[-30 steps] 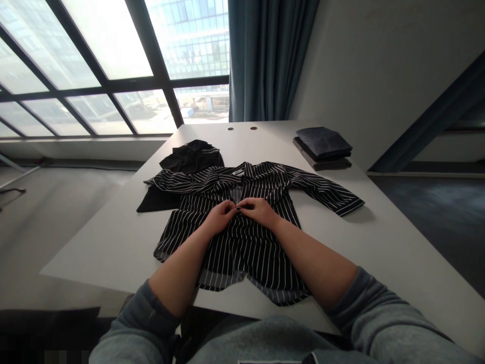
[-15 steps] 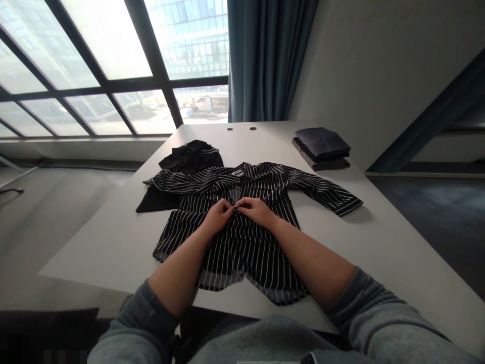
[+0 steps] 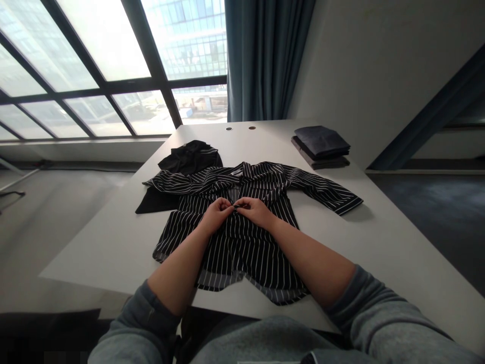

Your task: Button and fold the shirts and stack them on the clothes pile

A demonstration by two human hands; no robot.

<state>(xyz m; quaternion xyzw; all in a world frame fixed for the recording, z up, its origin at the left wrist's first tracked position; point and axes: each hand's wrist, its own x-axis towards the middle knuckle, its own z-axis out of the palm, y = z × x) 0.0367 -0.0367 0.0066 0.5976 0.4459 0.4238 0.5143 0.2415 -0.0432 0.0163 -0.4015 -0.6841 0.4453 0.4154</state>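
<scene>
A black shirt with white stripes lies spread front side up, its collar away from me and one sleeve stretched out to the right. My left hand pinches the edge of its front opening near the middle of the chest. Right beside it, my right hand pinches the facing edge, and the fingertips of both hands nearly meet. A small bit of cloth is raised between them. Whether a button sits under the fingers is too small to tell.
The shirt rests on a white table. Crumpled black clothing lies behind its left sleeve, partly under it. A stack of folded dark clothes stands at the back right. Beyond the table are a blue curtain and windows.
Both hands stay at the same spot on the shirt front, with only slight finger movement. The view has shifted very slightly.
</scene>
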